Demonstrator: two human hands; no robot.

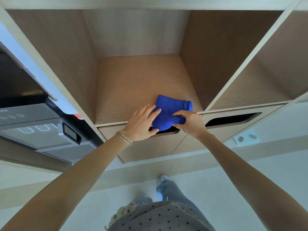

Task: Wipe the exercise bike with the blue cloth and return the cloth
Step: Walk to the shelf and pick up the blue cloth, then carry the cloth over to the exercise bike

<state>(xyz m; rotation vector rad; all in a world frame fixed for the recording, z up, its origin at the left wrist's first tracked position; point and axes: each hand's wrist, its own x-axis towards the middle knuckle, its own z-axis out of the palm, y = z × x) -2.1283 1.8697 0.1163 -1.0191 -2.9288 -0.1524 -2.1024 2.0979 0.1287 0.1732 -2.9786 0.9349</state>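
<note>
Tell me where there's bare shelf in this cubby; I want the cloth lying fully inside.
The cubby floor is bare from the back wall to the blue cloth, and along its left side wall. The front right edge is crowded: the folded cloth overhangs the lip there, with the left hand and right hand on it.

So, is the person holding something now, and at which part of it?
Yes, the blue cloth, folded, at the shelf's front edge. The right hand pinches its near right corner; the left hand holds its left edge, fingers on top and thumb underneath.
</note>
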